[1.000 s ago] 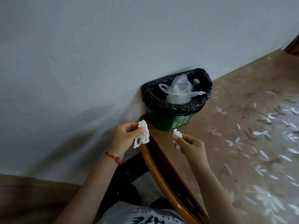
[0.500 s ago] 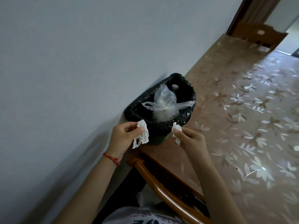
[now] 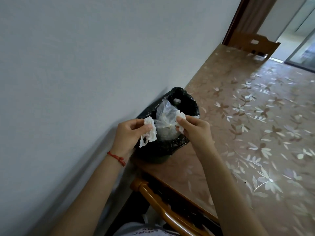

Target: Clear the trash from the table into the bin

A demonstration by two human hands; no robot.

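Each hand — left hand (image 3: 130, 132), right hand (image 3: 196, 129) — pinches a crumpled tissue over the black-lined bin (image 3: 185, 103) on the surface (image 3: 255, 133).

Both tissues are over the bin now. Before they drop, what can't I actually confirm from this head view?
- Bin depth: the clear bag and black liner hide what lies below.
- Bottle cap: the bottle under it is buried.
- Right tissue: mostly hidden inside the right hand grip.
- Left tissue, in the left hand: its upper part is covered by fingers.
- Table: cut off by the right edge, so trash there is unknown.
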